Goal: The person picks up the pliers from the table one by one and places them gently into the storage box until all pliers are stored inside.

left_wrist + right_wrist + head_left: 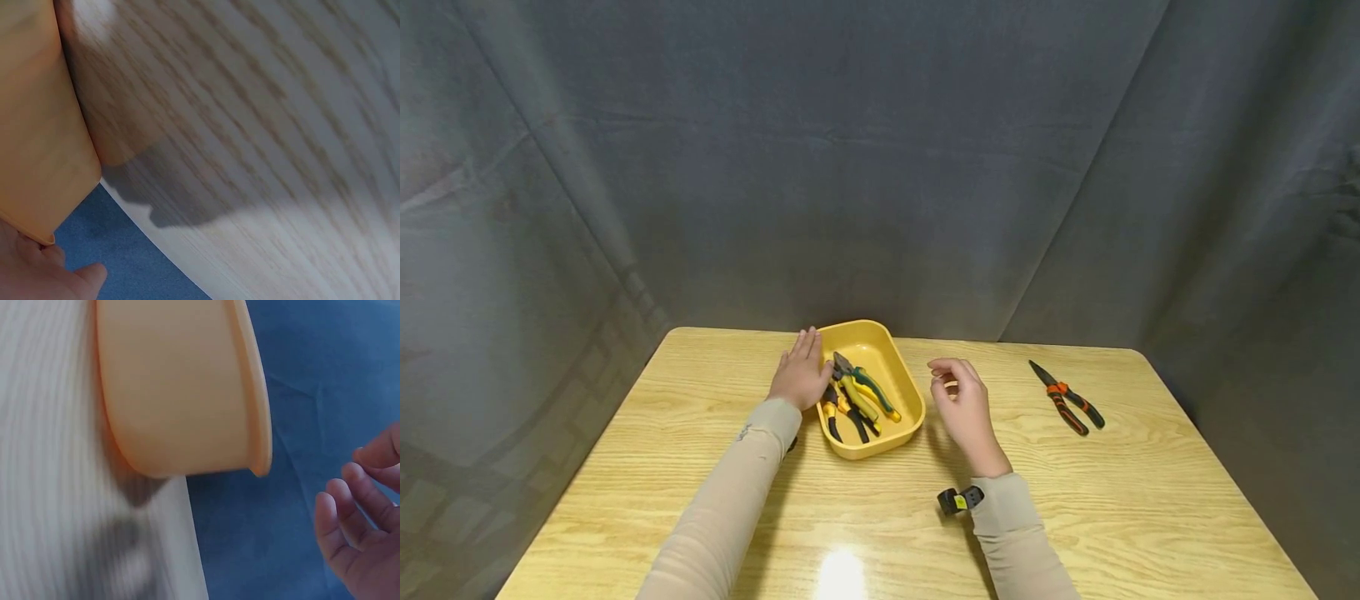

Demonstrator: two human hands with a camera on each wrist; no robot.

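The left hand (800,377) lies flat on the tray (901,372) rim, and the right hand (964,406), loosely curled and empty, is nearer the pliers (1066,399) by the table's right edge.

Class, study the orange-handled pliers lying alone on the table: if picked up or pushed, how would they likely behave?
The orange-handled pliers look like rigid metal, so probably stiff and heavy for their size. They lie flat on the table, so a push would likely slide them, not roll them. The rubbery-looking handles should resist slipping.
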